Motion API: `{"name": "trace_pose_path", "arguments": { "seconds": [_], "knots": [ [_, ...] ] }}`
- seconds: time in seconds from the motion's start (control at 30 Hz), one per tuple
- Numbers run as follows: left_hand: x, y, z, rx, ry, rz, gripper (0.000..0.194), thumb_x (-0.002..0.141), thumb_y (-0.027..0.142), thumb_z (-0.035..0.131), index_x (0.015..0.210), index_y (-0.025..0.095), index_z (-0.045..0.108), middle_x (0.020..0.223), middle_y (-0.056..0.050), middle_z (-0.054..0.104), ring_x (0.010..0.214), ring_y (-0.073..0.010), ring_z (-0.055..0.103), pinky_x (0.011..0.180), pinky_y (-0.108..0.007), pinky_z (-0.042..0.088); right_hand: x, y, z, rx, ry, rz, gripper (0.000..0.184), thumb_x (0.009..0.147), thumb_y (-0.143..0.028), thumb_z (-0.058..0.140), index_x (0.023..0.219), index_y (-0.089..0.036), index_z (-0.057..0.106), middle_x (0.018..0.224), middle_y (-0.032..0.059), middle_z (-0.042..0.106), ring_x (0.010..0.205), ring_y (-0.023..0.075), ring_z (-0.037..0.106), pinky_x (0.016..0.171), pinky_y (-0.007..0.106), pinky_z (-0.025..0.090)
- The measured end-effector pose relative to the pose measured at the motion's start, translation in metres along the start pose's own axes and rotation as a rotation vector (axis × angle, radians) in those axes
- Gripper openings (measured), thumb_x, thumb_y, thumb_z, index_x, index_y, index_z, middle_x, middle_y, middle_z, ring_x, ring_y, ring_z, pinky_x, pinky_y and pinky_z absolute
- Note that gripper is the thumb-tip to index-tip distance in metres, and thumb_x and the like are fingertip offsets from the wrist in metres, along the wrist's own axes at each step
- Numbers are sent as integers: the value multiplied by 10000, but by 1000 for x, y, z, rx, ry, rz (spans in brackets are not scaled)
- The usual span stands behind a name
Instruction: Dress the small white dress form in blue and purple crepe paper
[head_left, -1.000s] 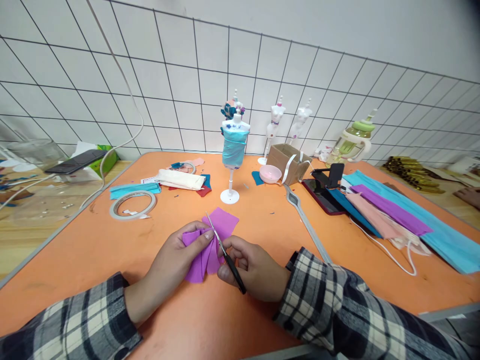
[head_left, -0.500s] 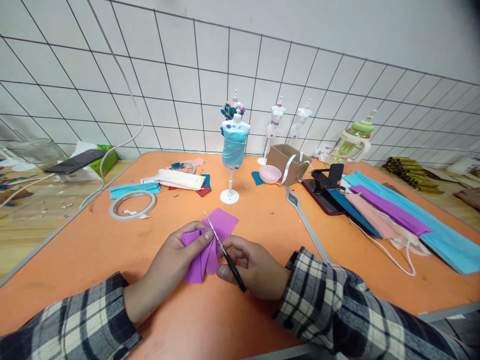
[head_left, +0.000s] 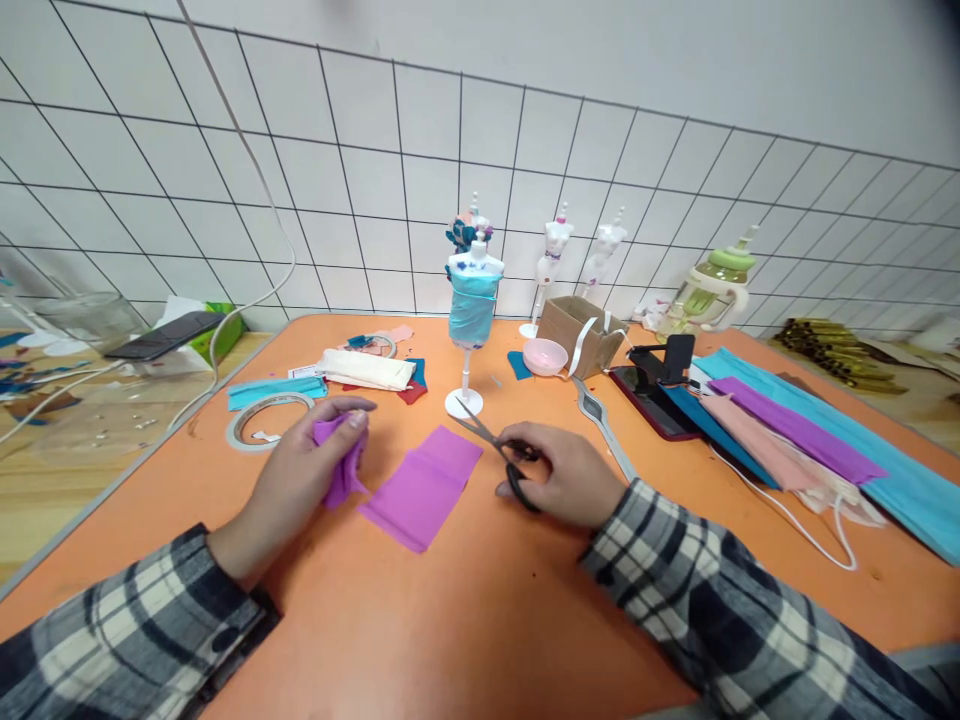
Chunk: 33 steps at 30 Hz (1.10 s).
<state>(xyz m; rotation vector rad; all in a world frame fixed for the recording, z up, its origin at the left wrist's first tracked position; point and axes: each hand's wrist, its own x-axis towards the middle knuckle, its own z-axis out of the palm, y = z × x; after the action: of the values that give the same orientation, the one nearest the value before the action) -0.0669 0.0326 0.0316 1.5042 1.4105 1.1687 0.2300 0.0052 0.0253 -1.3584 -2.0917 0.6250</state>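
Note:
My left hand (head_left: 307, 460) is closed on a bunched piece of purple fabric (head_left: 343, 480), just above the orange table. In my right hand (head_left: 562, 470) is a pair of scissors (head_left: 495, 445) with black handles, the blades spread a little and pointing away to the left. Between the hands a flat purple piece of fabric (head_left: 427, 490) lies on the table, with fold lines across it. Behind it stands a small white dress-form mannequin (head_left: 475, 300) wrapped in light blue cloth; the scissor tips appear in front of its round base.
A roll of tape (head_left: 244, 430) and folded cloth (head_left: 367, 368) lie at the left. Right of the mannequin are a pink bowl (head_left: 545, 357), a cardboard box (head_left: 577, 335), a phone (head_left: 649, 405) and coloured fabric strips (head_left: 810, 430). Two bare mannequins (head_left: 551, 260) and a green-lidded bottle (head_left: 709, 290) stand behind.
My hands have moved apart, the left one leftward with the bunched fabric, the right one rightward with the scissors. The scissor blades have opened. The flat purple piece now lies separate between them.

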Motion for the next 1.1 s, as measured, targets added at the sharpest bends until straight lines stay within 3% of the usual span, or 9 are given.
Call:
{"name": "trace_pose_path", "arguments": {
  "seconds": [0.1, 0.3, 0.5, 0.63, 0.77, 0.87, 0.93, 1.0, 1.1],
  "knots": [
    [26, -10, -24, 391, 88, 160, 560, 801, 600, 644, 1234, 249, 595, 902, -35, 630, 759, -226, 579, 666, -305, 448, 2, 29, -29, -294, -65, 52, 431, 788, -448, 748, 1167, -255, 678, 1078, 60, 654, 946, 215, 620, 802, 312, 435],
    [52, -35, -39, 1071, -183, 454, 581, 812, 624, 635, 1248, 240, 632, 1092, -138, 712, 1064, -387, 597, 975, -515, 347, -3, 64, -51, -463, -214, 297, 397, 767, -447, 752, 1093, -252, 636, 821, 20, 657, 745, 205, 619, 602, 278, 339],
    [22, -13, -26, 1081, -99, 663, 568, 818, 636, 611, 1182, 203, 659, 1175, -170, 691, 1118, -405, 593, 1054, -585, 291, -3, 73, -53, -353, -229, 422, 451, 728, -427, 779, 1062, -226, 554, 729, -7, 637, 674, 189, 596, 579, 258, 312],
    [-12, 0, -3, 894, -553, 730, 506, 831, 590, 638, 1194, 237, 658, 1166, -114, 712, 1034, -311, 661, 936, -422, 469, -4, 78, -53, -275, -226, 445, 438, 699, -333, 784, 1017, -213, 507, 690, -35, 616, 622, 160, 569, 544, 245, 307],
    [-25, -2, 12, 830, -655, 744, 524, 822, 547, 675, 1256, 256, 649, 1250, -120, 693, 1094, -328, 658, 911, -414, 514, -6, 69, -58, -271, -201, 400, 223, 771, -284, 695, 903, -216, 527, 655, -42, 581, 615, 145, 546, 540, 243, 310],
    [-23, -1, 13, 745, -700, 803, 385, 885, 385, 635, 1258, 297, 653, 1289, -87, 689, 1181, -307, 632, 1057, -442, 449, -9, 47, -55, -321, -31, 281, 133, 849, -322, 631, 898, -214, 572, 691, -14, 573, 659, 159, 530, 600, 271, 323],
    [-21, 1, 11, 692, -744, 834, 383, 895, 286, 609, 1275, 323, 642, 1279, -58, 702, 1230, -288, 614, 1142, -464, 375, -13, 28, -43, -289, 136, 6, 140, 884, -343, 612, 924, -209, 621, 743, 12, 604, 705, 169, 547, 667, 293, 368],
    [-19, 2, 8, 659, -768, 858, 398, 888, 208, 586, 1263, 326, 646, 1243, -38, 726, 1255, -272, 605, 1167, -466, 354, -17, 13, -24, -174, 39, -301, 167, 909, -370, 608, 910, -212, 662, 859, 46, 665, 848, 192, 593, 790, 321, 416],
    [-14, -1, 3, 650, -756, 911, 375, 871, 162, 570, 1211, 287, 667, 1218, -44, 738, 1266, -258, 600, 1124, -436, 428, -18, 4, 4, -155, -187, -430, 331, 835, -417, 732, 1106, -234, 678, 1084, 56, 692, 1011, 226, 601, 877, 352, 429]
  ]
}}
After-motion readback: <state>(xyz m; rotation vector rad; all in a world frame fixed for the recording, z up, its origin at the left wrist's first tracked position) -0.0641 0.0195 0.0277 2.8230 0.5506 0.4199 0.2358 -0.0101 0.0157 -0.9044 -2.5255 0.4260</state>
